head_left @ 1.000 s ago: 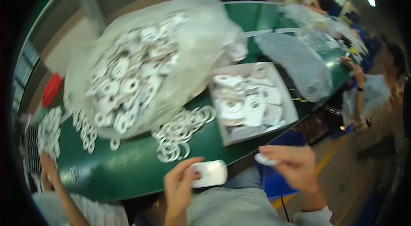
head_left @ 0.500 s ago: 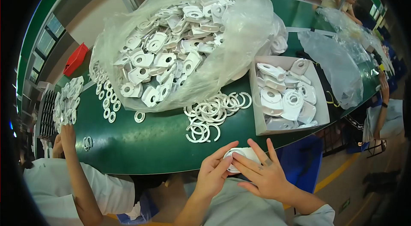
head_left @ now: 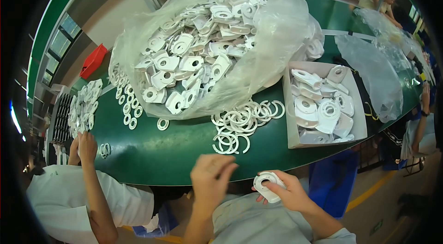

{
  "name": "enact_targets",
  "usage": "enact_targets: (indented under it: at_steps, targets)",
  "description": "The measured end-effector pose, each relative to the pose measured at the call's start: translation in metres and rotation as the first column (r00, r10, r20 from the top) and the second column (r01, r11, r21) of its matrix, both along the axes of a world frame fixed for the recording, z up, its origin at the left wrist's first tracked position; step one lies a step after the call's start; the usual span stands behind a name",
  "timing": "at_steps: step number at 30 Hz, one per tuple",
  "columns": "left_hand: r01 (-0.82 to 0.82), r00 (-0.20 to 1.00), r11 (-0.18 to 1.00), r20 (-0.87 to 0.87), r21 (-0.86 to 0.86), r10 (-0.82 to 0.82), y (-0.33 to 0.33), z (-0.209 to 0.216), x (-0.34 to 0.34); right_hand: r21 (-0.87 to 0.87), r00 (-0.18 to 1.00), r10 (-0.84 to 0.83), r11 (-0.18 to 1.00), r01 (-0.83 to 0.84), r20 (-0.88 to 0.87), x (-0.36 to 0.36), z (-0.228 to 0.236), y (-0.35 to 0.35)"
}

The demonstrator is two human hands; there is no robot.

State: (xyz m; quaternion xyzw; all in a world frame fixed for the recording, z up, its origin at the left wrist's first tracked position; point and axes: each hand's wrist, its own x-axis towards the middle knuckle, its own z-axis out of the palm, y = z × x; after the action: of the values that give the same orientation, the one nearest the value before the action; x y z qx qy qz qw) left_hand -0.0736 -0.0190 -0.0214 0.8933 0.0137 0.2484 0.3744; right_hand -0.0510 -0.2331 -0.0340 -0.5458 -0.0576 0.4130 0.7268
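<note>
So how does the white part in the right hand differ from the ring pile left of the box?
Shape: the white part is a broad plate with a round hole; the ring pile is slim bands, several visibly C-shaped with a gap.
Count: the white part is single; the ring pile is many, overlapping.
Support: the right hand grips the white part; the ring pile lies on the green table.
Shared: both white.

One white plastic housing (head_left: 269, 195), its rounded end circularly holed, is held tilted in the right hand (head_left: 295, 194).
</note>
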Motion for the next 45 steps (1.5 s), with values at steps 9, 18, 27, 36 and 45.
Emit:
enact_targets:
  at_steps: [9, 18, 27, 36, 45]
  targets:
    - [0.063, 0.992, 0.975, -0.116, 0.213, -0.038, 0.045, -0.011, 0.023, 0.178, 0.973, -0.111, 0.973, 0.148, -0.201, 0.001, -0.015, 0.015]
    - [0.134, 0.975, 0.84, 0.22, -0.526, -0.017, 0.035, 0.019, 0.036, 0.307, 0.959, -0.102, 0.934, 0.184, -0.265, 0.007, -0.01, 0.013]
    - [0.371, 0.855, 0.85, -0.22, -0.375, -0.47, -0.014, 0.035, 0.042, 0.398, 0.942, -0.022, 0.903, 0.162, -0.335, 0.009, 0.006, 0.008]
    - [0.523, 0.831, 0.819, -0.07, -0.235, -0.551, -0.026, 0.019, 0.049, 0.34, 0.965, 0.019, 0.938, 0.073, -0.261, 0.013, 0.015, 0.005]
    - [0.524, 0.852, 0.849, 0.019, -0.07, -0.524, -0.028, 0.018, 0.04, 0.298, 0.975, -0.019, 0.951, 0.086, -0.222, 0.005, 0.014, 0.012]
